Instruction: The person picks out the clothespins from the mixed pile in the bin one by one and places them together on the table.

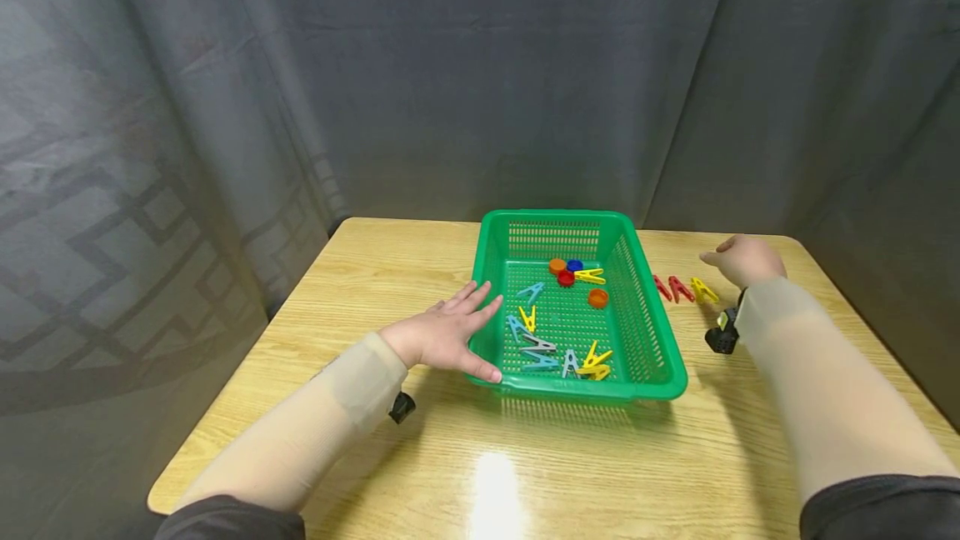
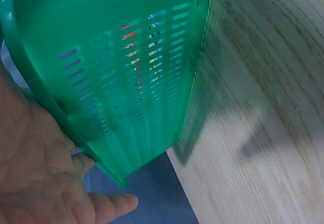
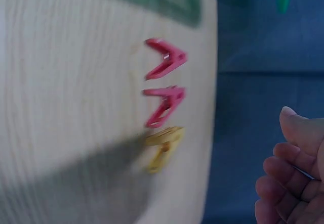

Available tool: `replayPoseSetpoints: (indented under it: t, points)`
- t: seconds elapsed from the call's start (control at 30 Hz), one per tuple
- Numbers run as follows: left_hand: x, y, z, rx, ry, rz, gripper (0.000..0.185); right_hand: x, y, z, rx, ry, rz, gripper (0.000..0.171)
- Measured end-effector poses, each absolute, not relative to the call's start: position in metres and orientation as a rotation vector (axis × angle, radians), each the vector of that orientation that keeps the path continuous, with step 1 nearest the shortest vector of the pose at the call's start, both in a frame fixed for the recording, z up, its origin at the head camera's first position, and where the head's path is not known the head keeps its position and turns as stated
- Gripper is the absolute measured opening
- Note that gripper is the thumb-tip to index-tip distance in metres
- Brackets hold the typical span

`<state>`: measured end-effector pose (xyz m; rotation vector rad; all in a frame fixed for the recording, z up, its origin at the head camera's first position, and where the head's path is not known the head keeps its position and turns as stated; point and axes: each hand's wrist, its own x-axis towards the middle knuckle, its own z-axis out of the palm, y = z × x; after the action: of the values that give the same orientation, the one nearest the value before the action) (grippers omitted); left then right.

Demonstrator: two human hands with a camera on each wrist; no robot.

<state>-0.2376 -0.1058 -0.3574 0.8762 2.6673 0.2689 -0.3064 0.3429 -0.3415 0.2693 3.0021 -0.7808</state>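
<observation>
A green perforated basket (image 1: pixel 648 319) sits in the middle of the wooden table. My left hand (image 1: pixel 450 333) lies flat against its near left wall (image 2: pixel 126 82), fingers straight, thumb at the front corner. Inside lie several clothespins, yellow (image 1: pixel 590 275), blue (image 1: pixel 531 292) and grey (image 1: pixel 538 344), plus round caps, orange (image 1: pixel 597 297), red (image 1: pixel 566 277) and blue (image 1: pixel 574 265). To the right of the basket two red clothespins (image 1: pixel 672 287) (image 3: pixel 164 62) and a yellow clothespin (image 1: pixel 703 289) (image 3: pixel 162 145) lie in a row. My right hand (image 1: pixel 742 259) (image 3: pixel 288 178) hovers just beyond them, fingers loosely curled, holding nothing.
The table (image 1: pixel 375 273) is light wood with rounded corners. A dark grey curtain (image 1: pixel 480 73) hangs close behind it and along both sides. Bare tabletop lies left of and in front of the basket.
</observation>
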Motion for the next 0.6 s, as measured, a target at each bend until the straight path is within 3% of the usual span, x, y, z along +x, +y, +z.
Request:
replayPoseSetpoints:
  t: [0.6]
  points:
    - [-0.238, -0.106, -0.357, 0.860, 2.665, 0.255, 0.114, -0.305, 0.289, -0.283, -0.034, 3.148, -0.825, 0.059]
